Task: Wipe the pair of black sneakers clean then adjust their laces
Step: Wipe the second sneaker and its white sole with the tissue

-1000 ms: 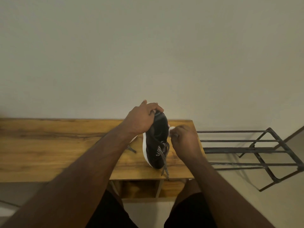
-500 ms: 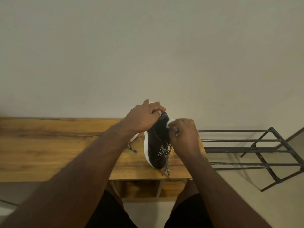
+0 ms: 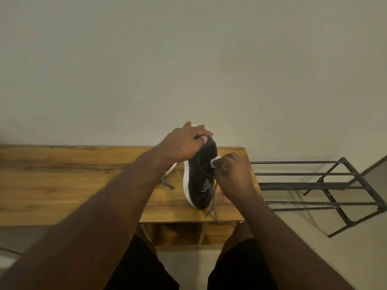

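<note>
Wooden bench [image 3: 62, 181] against a plain wall, mid-frame; metal rack [image 3: 326, 185] at right. Sneaker [image 3: 201, 185] tipped on its sole edge, centre. Our left hand [image 3: 184, 143] grips its upper end, fingers curled over. Our right hand [image 3: 234, 176] pinches a white wipe [image 3: 215, 162] against the black upper. Wiping in hand, we judge; laces [image 3: 212, 197] dangle, awaiting adjustment. Second sneaker [image 3: 169, 170] mostly hidden behind our left forearm.

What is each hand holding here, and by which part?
The left hand grips the black white-soled sneaker at its far upper end. The right hand pinches a small white wipe against the sneaker's side.
</note>
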